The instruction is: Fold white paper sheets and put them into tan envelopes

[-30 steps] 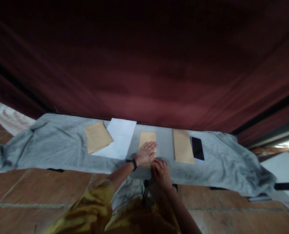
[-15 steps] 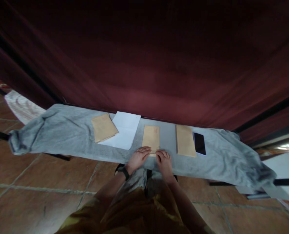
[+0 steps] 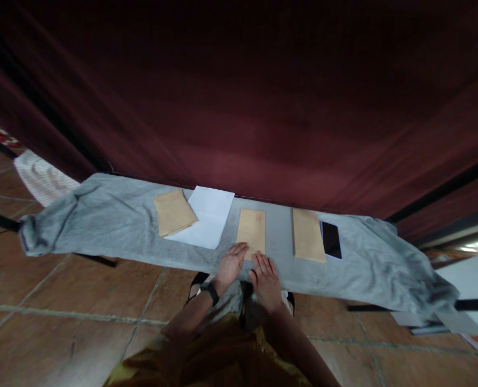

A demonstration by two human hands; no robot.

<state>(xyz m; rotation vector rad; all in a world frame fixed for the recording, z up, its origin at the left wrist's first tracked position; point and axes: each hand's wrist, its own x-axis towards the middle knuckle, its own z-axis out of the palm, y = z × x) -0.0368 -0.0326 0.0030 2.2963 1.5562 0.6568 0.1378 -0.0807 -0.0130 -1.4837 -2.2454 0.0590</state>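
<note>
A brown envelope (image 3: 251, 228) lies flat on the grey cloth (image 3: 105, 223) straight ahead of me. My left hand (image 3: 229, 265) rests at its near left corner, fingers stretched out and flat. My right hand (image 3: 265, 277) lies beside it at the near right corner, fingers also extended on the cloth. Neither hand holds anything. A black watch is on my left wrist.
A second brown envelope (image 3: 308, 235) lies to the right, with a black phone (image 3: 330, 239) next to it. To the left a brown envelope (image 3: 174, 212) overlaps a white sheet (image 3: 205, 216). A dark red curtain (image 3: 239, 107) hangs behind. The floor is brown tile.
My left hand slid back off the middle envelope to its near edge. My right hand uncurled and now lies flat. The view shifted slightly.
</note>
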